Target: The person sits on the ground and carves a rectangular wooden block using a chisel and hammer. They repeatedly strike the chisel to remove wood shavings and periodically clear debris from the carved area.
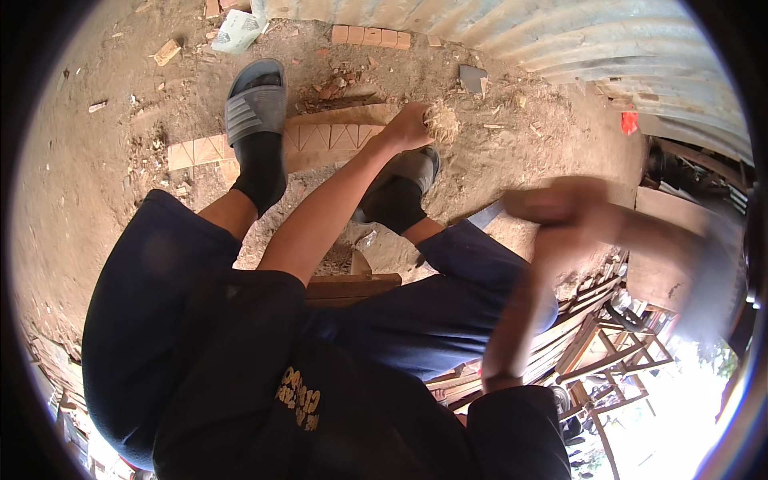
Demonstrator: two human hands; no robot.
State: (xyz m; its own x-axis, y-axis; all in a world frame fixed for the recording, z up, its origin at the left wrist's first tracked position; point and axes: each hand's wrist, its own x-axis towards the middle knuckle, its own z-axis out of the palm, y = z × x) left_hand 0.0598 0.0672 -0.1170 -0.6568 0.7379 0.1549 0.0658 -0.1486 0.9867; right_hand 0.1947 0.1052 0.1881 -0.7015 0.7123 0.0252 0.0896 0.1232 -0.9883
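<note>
My left hand (406,124) is closed at the end of carved pale wooden strips (192,152), beside a pile of shavings (444,120); what its fingers hold is hidden. My right hand (564,220) is raised at the right, blurred, closed round the wooden handle of a hammer or axe-like tool (656,240), with a smeared grey shape at its far end. A narrow grey strip (480,214) shows behind the right hand, too blurred to name. My sandalled feet (256,104) are either side of the wooden strips.
Corrugated sheet (512,32) edges the dirt ground at the top. Bricks (370,37), a grey tile piece (472,78) and a red scrap (629,122) lie near it. Stacked planks (592,296) and wooden frames (612,368) stand at lower right, beside a bright opening.
</note>
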